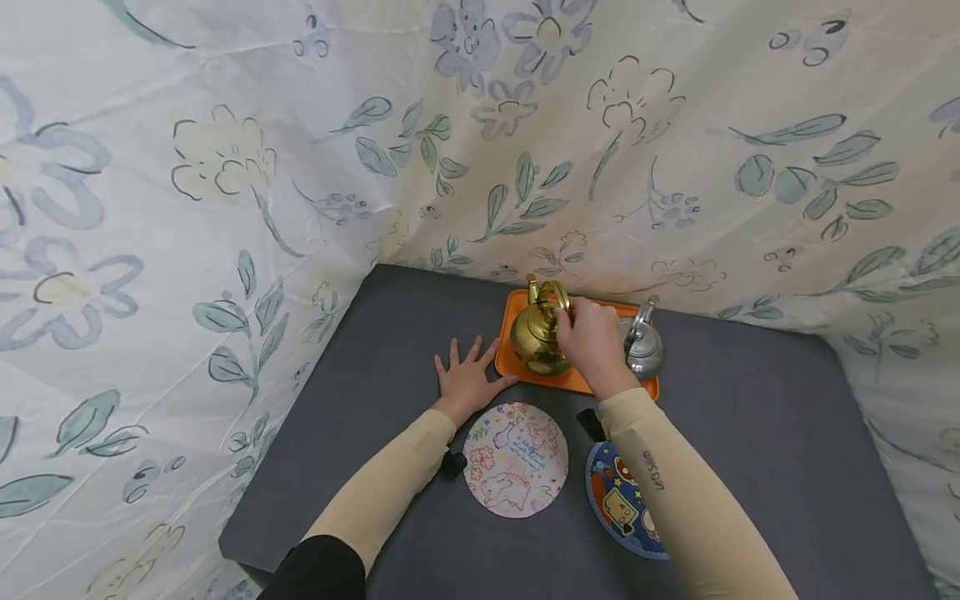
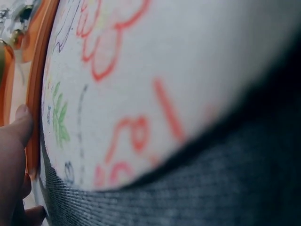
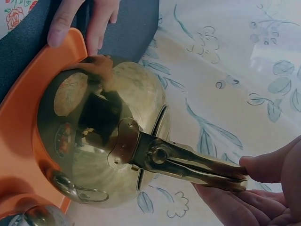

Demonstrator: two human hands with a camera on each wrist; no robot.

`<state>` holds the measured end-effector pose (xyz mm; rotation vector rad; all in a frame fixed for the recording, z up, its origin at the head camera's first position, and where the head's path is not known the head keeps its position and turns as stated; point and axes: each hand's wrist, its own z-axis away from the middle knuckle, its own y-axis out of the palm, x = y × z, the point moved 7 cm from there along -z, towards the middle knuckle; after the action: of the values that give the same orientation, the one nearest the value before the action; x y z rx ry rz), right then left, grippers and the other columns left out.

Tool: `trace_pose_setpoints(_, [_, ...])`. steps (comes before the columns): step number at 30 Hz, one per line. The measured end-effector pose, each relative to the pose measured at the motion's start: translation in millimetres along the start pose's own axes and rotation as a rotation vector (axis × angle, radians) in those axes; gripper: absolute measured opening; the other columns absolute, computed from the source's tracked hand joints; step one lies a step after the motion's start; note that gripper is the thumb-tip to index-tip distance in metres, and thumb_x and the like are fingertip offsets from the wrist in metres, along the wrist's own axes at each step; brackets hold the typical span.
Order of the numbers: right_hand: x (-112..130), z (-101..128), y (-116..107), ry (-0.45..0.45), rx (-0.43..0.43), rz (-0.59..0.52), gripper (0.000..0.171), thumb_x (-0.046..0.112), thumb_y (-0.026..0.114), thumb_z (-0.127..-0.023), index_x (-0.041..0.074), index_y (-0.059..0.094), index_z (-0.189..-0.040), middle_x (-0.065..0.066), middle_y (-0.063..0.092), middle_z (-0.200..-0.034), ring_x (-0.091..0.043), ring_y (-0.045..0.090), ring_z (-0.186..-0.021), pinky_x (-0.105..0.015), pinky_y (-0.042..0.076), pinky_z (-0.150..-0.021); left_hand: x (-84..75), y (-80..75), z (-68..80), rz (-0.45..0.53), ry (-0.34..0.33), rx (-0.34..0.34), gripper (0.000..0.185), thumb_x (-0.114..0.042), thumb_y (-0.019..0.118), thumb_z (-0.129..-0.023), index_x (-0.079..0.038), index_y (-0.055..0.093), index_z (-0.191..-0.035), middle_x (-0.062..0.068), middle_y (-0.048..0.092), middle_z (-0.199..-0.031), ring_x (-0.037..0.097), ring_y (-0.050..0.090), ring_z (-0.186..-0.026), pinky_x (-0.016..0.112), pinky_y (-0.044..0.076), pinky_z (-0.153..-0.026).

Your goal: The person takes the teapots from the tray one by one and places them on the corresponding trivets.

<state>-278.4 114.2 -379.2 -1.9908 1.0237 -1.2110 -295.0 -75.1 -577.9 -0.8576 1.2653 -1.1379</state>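
- Head view looked down from above, well back from the tray (image 1: 517, 367).
- Left wrist view skimmed the table beside the tray (image 2: 34, 117), very close.
- Right wrist view looked over the tray (image 3: 19, 136) closely; all three shared it.

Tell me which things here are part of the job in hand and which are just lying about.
In hand:
gold kettle, handle held by right hand
orange tray, left hand against its edge

Lying about:
silver kettle
floral mat
blue mat
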Motion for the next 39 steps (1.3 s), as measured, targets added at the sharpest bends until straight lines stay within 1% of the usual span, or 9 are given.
trace_pose_setpoints(4, [5,2,-7,-0.021,-0.02,0.003,0.026,0.017,0.066,-0.098,-0.001,0.067,-0.078,-0.014,0.062,-0.06,-0.027,0.054,-0.046,-0.037,0.042,-0.043,0.2,-2.3,-0.4,-0.014,0.003,-0.012,0.091,-0.087,0.042,-0.084,-0.045,0.017,-0.161,-0.003,0.019,-0.169,0.045,0.003,-0.155,0.074,0.008,-0.116])
trace_pose_setpoints(9, [10,5,-13,-0.016,-0.009,-0.007,0.025,0.017,0.065,-0.098,-0.003,0.07,-0.084,-0.016,0.067,-0.066,-0.028,0.058,-0.049,-0.04,0.046,-0.046,-1.1,-3.2,0.7,-0.015,0.009,-0.027,0.091,-0.087,0.041,-0.084,-0.043,0.019,-0.161,-0.003,0.02,-0.169,0.045,0.005,-0.155,0.075,0.01,-0.116])
trace_pose_setpoints(14, [13,12,-17,-0.016,0.001,-0.018,0.025,0.016,0.065,-0.098,-0.005,0.07,-0.086,-0.017,0.068,-0.068,-0.028,0.059,-0.05,-0.04,0.048,-0.047,-1.8,-1.8,3.7,-0.016,0.004,-0.025,0.09,-0.086,0.043,-0.085,-0.043,0.02,-0.161,-0.003,0.021,-0.169,0.045,0.006,-0.155,0.075,0.01,-0.116])
trace_pose_setpoints(20, [17,19,-22,-0.021,-0.011,-0.024,0.027,0.017,0.066,-0.098,-0.002,0.069,-0.079,-0.014,0.065,-0.062,-0.023,0.054,-0.045,-0.036,0.044,-0.044,-2.7,-2.9,6.3,-0.024,0.013,-0.038,0.089,-0.084,0.044,-0.086,-0.043,0.019,-0.161,-0.002,0.021,-0.169,0.046,0.007,-0.155,0.075,0.011,-0.116])
trace_pose_setpoints(23, [19,23,-24,-0.03,-0.015,-0.012,0.028,0.017,0.066,-0.098,0.0,0.067,-0.076,-0.012,0.064,-0.06,-0.023,0.053,-0.045,-0.036,0.042,-0.044,-2.7,-3.6,8.1,-0.024,0.016,-0.04,0.09,-0.085,0.043,-0.086,-0.043,0.018,-0.161,-0.001,0.021,-0.169,0.046,0.007,-0.155,0.075,0.011,-0.116])
trace_pose_setpoints(29, [24,31,-29,-0.047,-0.024,-0.014,0.026,0.017,0.066,-0.098,-0.004,0.069,-0.082,-0.015,0.067,-0.066,-0.024,0.055,-0.047,-0.037,0.044,-0.047,-2.7,-2.5,10.6,-0.037,0.011,-0.038,0.091,-0.087,0.041,-0.084,-0.043,0.018,-0.161,-0.001,0.021,-0.169,0.046,0.007,-0.155,0.075,0.012,-0.115])
trace_pose_setpoints(35, [29,43,-36,-0.052,-0.011,-0.014,0.034,0.016,0.064,-0.1,0.005,0.057,-0.068,-0.007,0.053,-0.052,-0.02,0.043,-0.041,-0.033,0.034,-0.045,-1.6,2.2,11.2,-0.054,-0.002,-0.033,0.09,-0.087,0.038,-0.085,-0.045,0.015,-0.161,-0.004,0.019,-0.169,0.044,0.004,-0.155,0.075,0.011,-0.116])
trace_pose_setpoints(36, [30,45,-37,-0.053,-0.005,-0.016,0.035,0.016,0.063,-0.1,0.006,0.055,-0.067,-0.007,0.051,-0.051,-0.02,0.042,-0.041,-0.032,0.033,-0.045,-1.5,2.9,11.6,-0.05,-0.003,-0.033,0.09,-0.087,0.039,-0.085,-0.045,0.015,-0.161,-0.004,0.018,-0.169,0.044,0.004,-0.155,0.075,0.01,-0.116])
trace_pose_setpoints(39, [33,51,-39,-0.065,-0.008,-0.02,0.032,0.016,0.063,-0.099,0.005,0.059,-0.07,-0.007,0.055,-0.053,-0.02,0.045,-0.042,-0.033,0.035,-0.046,-1.2,3.5,13.5,-0.046,-0.004,-0.037,0.09,-0.086,0.041,-0.085,-0.044,0.016,-0.161,-0.004,0.019,-0.169,0.044,0.004,-0.155,0.076,0.011,-0.115])
